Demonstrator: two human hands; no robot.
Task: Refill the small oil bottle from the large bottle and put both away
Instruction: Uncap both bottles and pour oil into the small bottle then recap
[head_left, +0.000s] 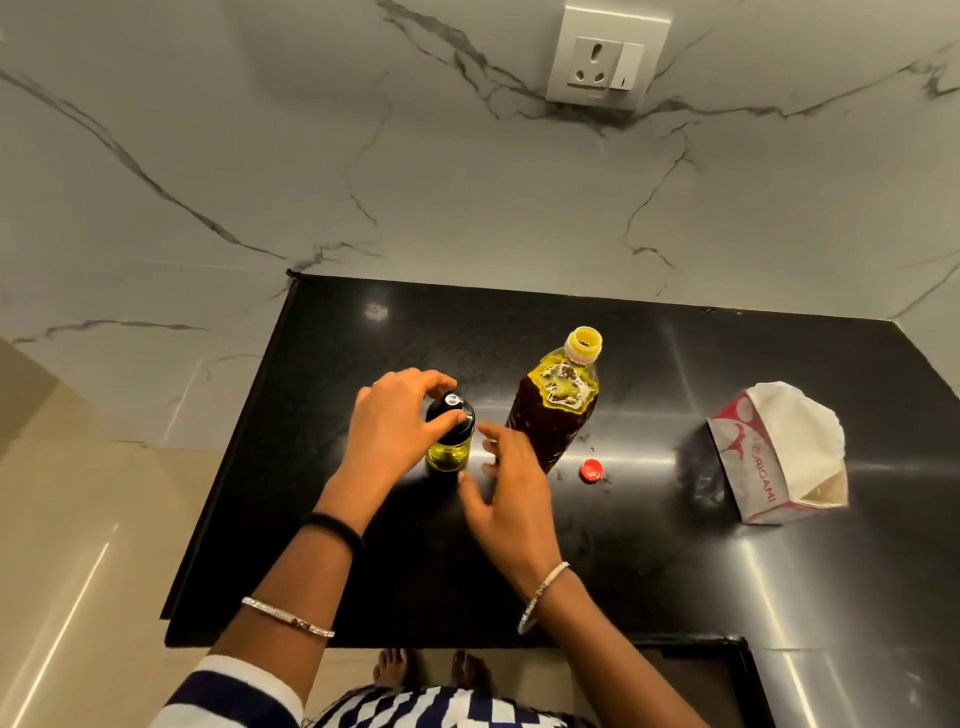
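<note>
Gripping the small oil bottle (449, 448) by its black cap (451, 409), the left hand (392, 426) sits on top of it while the right hand (511, 499) hovers just beside its base.

The small bottle stands upright on the black counter (623, 571), between the two hands, with the large bottle (558, 410) just beyond the right hand's fingertips. Its clear body shows yellow-green oil low down under the glossy cap. The large bottle is upright and uncapped, with a yellow neck and a dark body; its red cap (592, 470) lies on the counter to its right. The left hand's fingers and thumb curl round the cap from above. The right hand is slack, fingers spread and holding nothing, its thumb tip close to the bottle's base; whether it touches cannot be told.
</note>
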